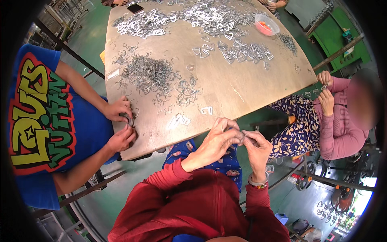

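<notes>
My left hand (217,141) and my right hand (258,148) meet in front of my chest, just off the near edge of the table (246,92). The fingers of both are pinched together at one spot. What they hold between them is small and mostly covered by the fingertips, so I cannot make it out. Closest to my left hand on the tabletop are a few flat, shiny metal loops (179,120) and a single one (207,110). Farther left lies a heap of thin, bent wire clips (148,74), with loose ones scattered around it.
Larger piles of shiny metal loops (209,18) cover the far side, near a clear plastic bowl (267,26) with orange-red contents and a dark phone (135,8). A person in blue (80,121) works at the left; another in pink (338,117) sits at the right.
</notes>
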Demonstrator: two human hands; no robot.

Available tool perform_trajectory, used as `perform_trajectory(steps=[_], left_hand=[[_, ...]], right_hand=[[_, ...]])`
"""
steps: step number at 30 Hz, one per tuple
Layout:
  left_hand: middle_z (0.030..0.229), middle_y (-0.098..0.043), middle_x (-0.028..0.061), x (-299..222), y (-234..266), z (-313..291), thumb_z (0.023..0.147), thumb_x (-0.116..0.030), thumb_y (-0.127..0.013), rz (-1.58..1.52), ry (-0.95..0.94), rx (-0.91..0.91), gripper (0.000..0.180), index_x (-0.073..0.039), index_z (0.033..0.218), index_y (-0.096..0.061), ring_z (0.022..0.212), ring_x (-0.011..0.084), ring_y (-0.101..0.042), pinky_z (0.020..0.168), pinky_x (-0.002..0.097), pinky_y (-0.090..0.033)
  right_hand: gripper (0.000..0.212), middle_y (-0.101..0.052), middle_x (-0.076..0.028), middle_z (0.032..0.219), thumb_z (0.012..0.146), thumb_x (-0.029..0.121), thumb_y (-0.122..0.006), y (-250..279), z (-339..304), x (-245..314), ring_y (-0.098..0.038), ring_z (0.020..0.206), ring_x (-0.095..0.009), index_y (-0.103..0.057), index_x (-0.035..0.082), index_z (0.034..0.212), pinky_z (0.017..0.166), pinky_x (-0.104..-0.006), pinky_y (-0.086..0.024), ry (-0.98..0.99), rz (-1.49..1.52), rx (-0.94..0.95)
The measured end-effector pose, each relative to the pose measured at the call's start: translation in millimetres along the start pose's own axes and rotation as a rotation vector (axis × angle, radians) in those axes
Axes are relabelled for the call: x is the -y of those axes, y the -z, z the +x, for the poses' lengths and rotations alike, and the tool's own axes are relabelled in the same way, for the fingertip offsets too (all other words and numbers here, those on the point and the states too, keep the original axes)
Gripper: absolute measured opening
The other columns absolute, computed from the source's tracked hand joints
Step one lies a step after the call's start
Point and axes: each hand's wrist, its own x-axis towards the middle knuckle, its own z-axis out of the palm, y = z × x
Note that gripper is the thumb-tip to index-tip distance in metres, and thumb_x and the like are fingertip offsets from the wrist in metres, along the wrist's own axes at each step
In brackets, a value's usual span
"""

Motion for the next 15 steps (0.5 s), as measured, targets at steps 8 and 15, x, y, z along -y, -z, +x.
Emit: perform_trajectory(steps=[8, 15], left_hand=[[0.096, -0.054, 0.0099, 3.6, -3.2, -0.9, 0.072, 0.003, -0.064, 0.073, -0.047, -0.108, 0.018, -0.005, 0.088, -0.061, 0.092, 0.0266, -0.052, 0.08, 0.0347, -0.043], [0.087, -0.062, 0.0116, 13.5, -10.0, -10.6, 0.077, 0.005, -0.059, -0.04, -0.109, -0.131, 0.013, 0.002, 0.089, -0.057, 0.082, 0.0263, -0.06, 0.076, 0.0335, -0.046]], right_hand=[[0.011, -0.06, -0.01, 0.082, 0.076, -0.014, -0.059, -4.3, 1.7, 1.7, -0.06, 0.066, -0.013, -0.062, -0.008, 0.085, 0.059, -0.0219, -0.051, 0.02, -0.003, 0.029], [0.021, -0.062, -0.01, 0.076, 0.077, -0.009, -0.06, 17.9, 16.4, 13.5, -0.058, 0.061, -0.012, -0.065, -0.005, 0.096, 0.054, -0.0208, -0.046, 0.093, -0.186, 0.163]])
